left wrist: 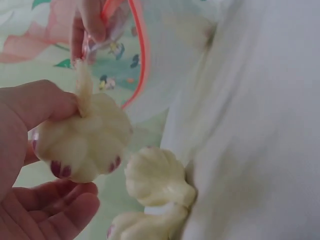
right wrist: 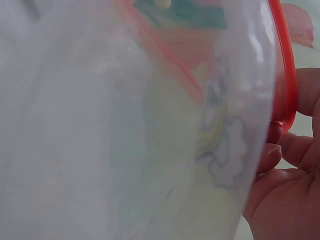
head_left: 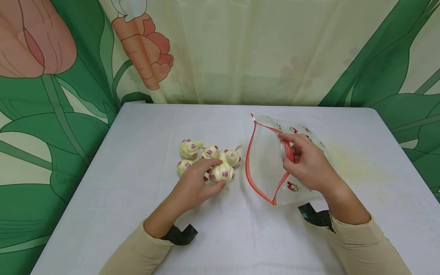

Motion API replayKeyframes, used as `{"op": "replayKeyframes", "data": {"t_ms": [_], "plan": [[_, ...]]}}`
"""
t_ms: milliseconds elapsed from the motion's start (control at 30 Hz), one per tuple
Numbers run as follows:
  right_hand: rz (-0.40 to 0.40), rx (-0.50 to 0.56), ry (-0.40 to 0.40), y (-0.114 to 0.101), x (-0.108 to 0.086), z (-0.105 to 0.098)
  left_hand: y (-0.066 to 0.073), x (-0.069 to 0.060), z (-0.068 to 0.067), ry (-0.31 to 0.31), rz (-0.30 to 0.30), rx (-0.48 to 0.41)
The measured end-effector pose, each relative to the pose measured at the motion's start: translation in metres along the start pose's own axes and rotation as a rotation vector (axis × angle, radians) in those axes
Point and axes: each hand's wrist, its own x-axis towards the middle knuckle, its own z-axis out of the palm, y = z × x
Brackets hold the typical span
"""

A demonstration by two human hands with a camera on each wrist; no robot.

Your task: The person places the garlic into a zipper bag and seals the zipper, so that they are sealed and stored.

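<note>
My left hand (head_left: 196, 187) holds a garlic bulb (head_left: 221, 172), pale with purple marks, between thumb and fingers. In the left wrist view this bulb (left wrist: 82, 137) has its short stem pointing up beside a digit. Several more garlic bulbs (head_left: 189, 148) lie clustered just beyond and left of that hand. A clear zip bag (head_left: 264, 152) with a red rim and small cartoon prints lies to the right, its mouth spread wide toward the bulbs. My right hand (head_left: 307, 162) pinches the bag's red rim (right wrist: 286, 65); the film hides part of its fingers in the right wrist view.
A white cloth covers the table (head_left: 137, 183). Behind its far edge hangs a curtain (head_left: 233, 53) printed with leaves and flowers. Black wrist mounts (head_left: 180, 235) sit under both forearms, close above the table.
</note>
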Motion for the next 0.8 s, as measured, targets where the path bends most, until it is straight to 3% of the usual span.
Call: {"op": "replayKeyframes", "data": {"t_ms": [200,333,800], "plan": [[-0.006,0.007,0.003,0.000,0.001,0.000,0.017,0.016,0.005,0.065,0.045,-0.068],[-0.012,-0.001,0.007,0.001,0.001,0.000,0.025,0.025,0.016,0.090,0.076,-0.099],[-0.035,0.000,0.009,-0.001,0.002,0.001,0.044,0.050,0.038,0.050,0.079,-0.063]]}}
